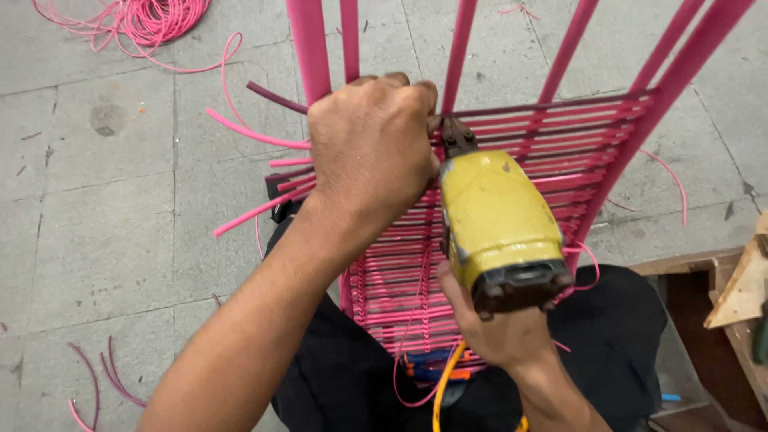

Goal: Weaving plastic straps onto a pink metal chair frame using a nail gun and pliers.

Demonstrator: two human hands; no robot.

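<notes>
A pink metal chair frame (pixel 310 48) leans over my lap, its seat woven with rows of pink plastic cord (pixel 576 140). My left hand (pixel 372 148) is closed in a fist on the cord and frame bar near the top of the weave. My right hand (pixel 500 328) grips a yellow pneumatic tool (pixel 496 220) from below. The tool's dark metal nose presses against the weave right beside my left fist. Loose pink cord ends (pixel 252 132) stick out to the left of the frame.
A coil of pink cord (pixel 152 18) lies on the grey concrete floor at the top left. Short cord scraps (pixel 100 380) lie at the bottom left. A wooden box (pixel 704 280) stands at the right. An orange hose (pixel 444 384) runs down from the tool.
</notes>
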